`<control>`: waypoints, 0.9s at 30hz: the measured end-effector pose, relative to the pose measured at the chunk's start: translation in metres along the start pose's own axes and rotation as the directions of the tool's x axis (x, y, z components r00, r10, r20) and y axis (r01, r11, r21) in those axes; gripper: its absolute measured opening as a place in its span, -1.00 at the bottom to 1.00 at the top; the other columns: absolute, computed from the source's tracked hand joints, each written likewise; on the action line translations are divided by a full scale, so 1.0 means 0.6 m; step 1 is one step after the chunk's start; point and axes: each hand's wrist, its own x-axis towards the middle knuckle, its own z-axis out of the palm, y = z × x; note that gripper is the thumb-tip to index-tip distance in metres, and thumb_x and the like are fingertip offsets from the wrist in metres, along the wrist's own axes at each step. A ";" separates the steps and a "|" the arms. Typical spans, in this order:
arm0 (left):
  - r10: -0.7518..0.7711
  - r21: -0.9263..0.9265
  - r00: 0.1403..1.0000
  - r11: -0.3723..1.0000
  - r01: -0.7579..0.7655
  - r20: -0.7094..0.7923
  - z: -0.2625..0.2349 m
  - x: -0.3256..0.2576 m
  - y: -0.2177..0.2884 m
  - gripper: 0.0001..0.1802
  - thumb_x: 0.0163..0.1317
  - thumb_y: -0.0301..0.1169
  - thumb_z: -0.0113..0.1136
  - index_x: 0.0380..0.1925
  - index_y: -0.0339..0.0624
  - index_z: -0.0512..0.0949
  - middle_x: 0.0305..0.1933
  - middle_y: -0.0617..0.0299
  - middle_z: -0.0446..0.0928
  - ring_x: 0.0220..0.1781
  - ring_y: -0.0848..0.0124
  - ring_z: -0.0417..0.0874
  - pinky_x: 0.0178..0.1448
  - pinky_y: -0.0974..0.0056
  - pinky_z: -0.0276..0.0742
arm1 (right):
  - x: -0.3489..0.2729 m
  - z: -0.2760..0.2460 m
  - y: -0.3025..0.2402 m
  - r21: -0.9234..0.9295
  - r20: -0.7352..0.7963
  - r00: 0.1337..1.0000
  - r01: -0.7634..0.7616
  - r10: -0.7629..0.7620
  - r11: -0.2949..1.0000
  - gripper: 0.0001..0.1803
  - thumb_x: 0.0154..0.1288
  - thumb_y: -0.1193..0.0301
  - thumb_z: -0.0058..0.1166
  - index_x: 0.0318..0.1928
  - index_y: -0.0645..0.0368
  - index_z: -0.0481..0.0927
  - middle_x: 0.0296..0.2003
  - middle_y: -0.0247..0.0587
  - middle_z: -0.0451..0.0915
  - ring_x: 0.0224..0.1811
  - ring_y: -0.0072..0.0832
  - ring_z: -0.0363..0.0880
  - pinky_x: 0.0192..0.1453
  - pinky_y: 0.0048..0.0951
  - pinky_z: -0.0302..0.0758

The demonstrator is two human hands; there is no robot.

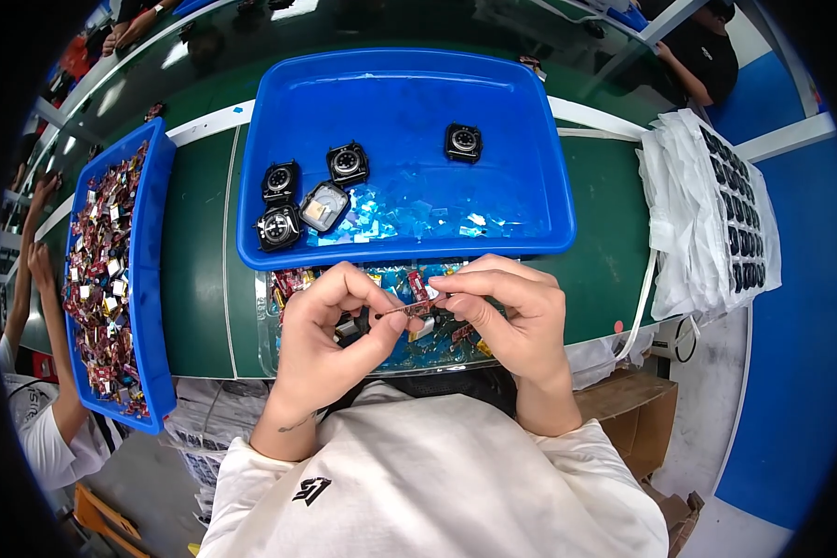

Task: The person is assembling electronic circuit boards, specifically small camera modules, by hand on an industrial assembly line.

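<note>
Between my two hands a small red circuit board (pixel 409 309) is held up, seen nearly edge-on. My left hand (pixel 337 321) pinches its left end with thumb and forefinger. At the other end, the thumb and fingertips of my right hand (pixel 507 312) close on the board. Beneath both hands lies a clear plastic tray (pixel 268 344) with red boards, wires and small parts in it, partly hidden by my hands. Just beyond stands a large blue bin (pixel 409 249), holding several black watch cases (pixel 348 163), a case with a pale inside (pixel 325 206) and shiny film scraps (pixel 381 219).
At the left, a blue bin (pixel 166 279) is filled with red boards and small parts. White foam trays (pixel 707 205) holding black pieces are stacked at the right. A cardboard box (pixel 637 414) sits below the green bench (pixel 200 279). Other people's arms (pixel 51 307) show at the left.
</note>
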 end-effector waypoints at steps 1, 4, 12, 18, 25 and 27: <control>0.000 0.001 1.000 1.000 0.000 -0.001 -0.003 0.000 -0.001 -0.84 0.07 -0.59 0.29 -0.42 -0.23 0.48 -0.38 0.25 0.60 -0.32 0.63 0.49 -0.22 0.49 0.35 | -0.001 0.001 0.001 0.001 0.001 1.000 0.000 0.000 1.000 -0.83 0.06 0.57 0.32 -0.27 0.24 0.70 -0.40 -0.24 0.66 -0.49 -0.65 0.53 -0.47 -0.64 0.40; 0.115 0.121 0.987 0.984 -0.128 0.109 -0.008 0.004 -0.002 -0.78 0.00 -0.59 0.33 -0.38 -0.23 0.48 -0.40 0.28 0.58 -0.32 0.61 0.50 -0.23 0.47 0.34 | -0.003 0.002 0.004 0.070 -0.033 0.999 -0.010 0.013 0.998 -0.84 0.04 0.56 0.34 -0.30 0.25 0.70 -0.41 -0.22 0.66 -0.50 -0.64 0.54 -0.47 -0.63 0.40; 0.151 0.447 0.982 0.875 -0.188 0.117 0.001 0.011 0.016 -0.91 -0.02 -0.49 0.40 -0.53 -0.23 0.64 -0.52 0.26 0.60 -0.44 0.46 0.50 -0.30 0.36 0.34 | -0.010 0.002 0.000 0.266 0.037 0.996 -0.092 0.086 0.959 -0.90 0.11 0.53 0.31 -0.38 0.31 0.67 -0.52 -0.26 0.61 -0.51 -0.65 0.53 -0.48 -0.67 0.39; 0.191 0.295 0.970 0.928 -0.229 0.152 0.004 0.012 0.007 -0.89 0.00 -0.47 0.41 -0.49 -0.24 0.64 -0.51 0.27 0.60 -0.45 0.48 0.48 -0.30 0.36 0.34 | -0.015 0.005 -0.007 0.486 0.118 0.972 -0.234 0.202 0.842 -0.84 0.27 0.48 0.19 -0.40 0.35 0.65 -0.53 -0.20 0.59 -0.54 -0.66 0.52 -0.53 -0.70 0.37; 0.195 0.171 0.967 0.960 -0.223 0.166 0.007 0.008 -0.005 -0.91 0.03 -0.52 0.38 -0.46 -0.27 0.64 -0.47 0.22 0.59 -0.42 0.47 0.51 -0.29 0.40 0.37 | -0.017 -0.001 -0.006 0.553 0.224 0.943 -0.331 0.247 0.764 -0.83 0.30 0.48 0.15 -0.39 0.37 0.63 -0.52 -0.21 0.60 -0.59 -0.69 0.50 -0.57 -0.70 0.38; 0.188 0.156 0.968 0.964 -0.214 0.164 0.008 0.007 -0.005 -0.91 0.03 -0.53 0.37 -0.47 -0.27 0.64 -0.47 0.21 0.59 -0.41 0.47 0.52 -0.28 0.41 0.38 | -0.015 -0.002 -0.005 0.537 0.208 0.953 -0.301 0.223 0.788 -0.82 0.31 0.48 0.14 -0.40 0.37 0.63 -0.52 -0.20 0.59 -0.61 -0.69 0.50 -0.57 -0.72 0.38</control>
